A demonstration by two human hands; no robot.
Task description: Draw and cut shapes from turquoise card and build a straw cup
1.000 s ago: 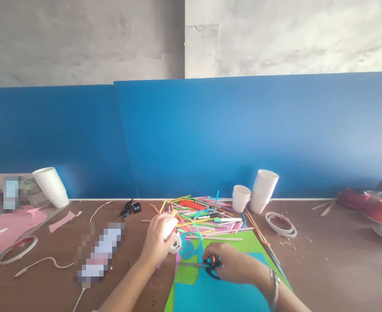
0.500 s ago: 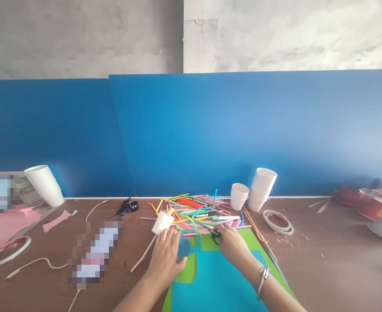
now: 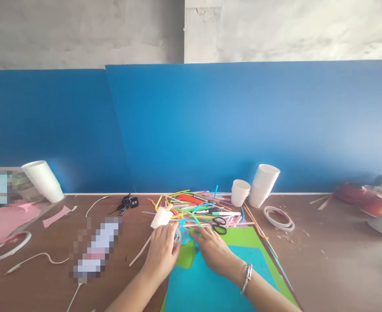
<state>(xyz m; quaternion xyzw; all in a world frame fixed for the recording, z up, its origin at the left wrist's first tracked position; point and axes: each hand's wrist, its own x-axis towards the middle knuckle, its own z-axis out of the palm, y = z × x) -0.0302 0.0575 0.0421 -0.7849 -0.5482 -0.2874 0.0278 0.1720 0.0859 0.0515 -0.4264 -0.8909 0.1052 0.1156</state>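
Note:
A small blue tape dispenser (image 3: 184, 234) with a clear roll in its left end is between my hands, over the near edge of the straws. My left hand (image 3: 162, 249) is closed on its left side. The fingertips of my right hand (image 3: 213, 250), bent together, meet its right end; the exact contact is partly hidden. Black-handled scissors (image 3: 219, 225) lie just beyond my right hand, blades among the straws. Under my right wrist is a blue sheet (image 3: 217, 284) on a green sheet (image 3: 243, 236). A small white paper cup (image 3: 161, 217) lies tipped beyond my left hand.
Colourful straws (image 3: 191, 208) and pens are heaped at the back. White cups (image 3: 240, 193) and a taller cup stack (image 3: 263, 185) stand behind, with tape rolls (image 3: 278, 218) to their right. At left are keys (image 3: 128, 203), a blurred phone (image 3: 98, 247) and cables (image 3: 37, 260).
My right hand has let go of the scissors, which now lie on the pile, and has moved left to the tape dispenser. My left hand stays by the dispenser. The view has tilted slightly.

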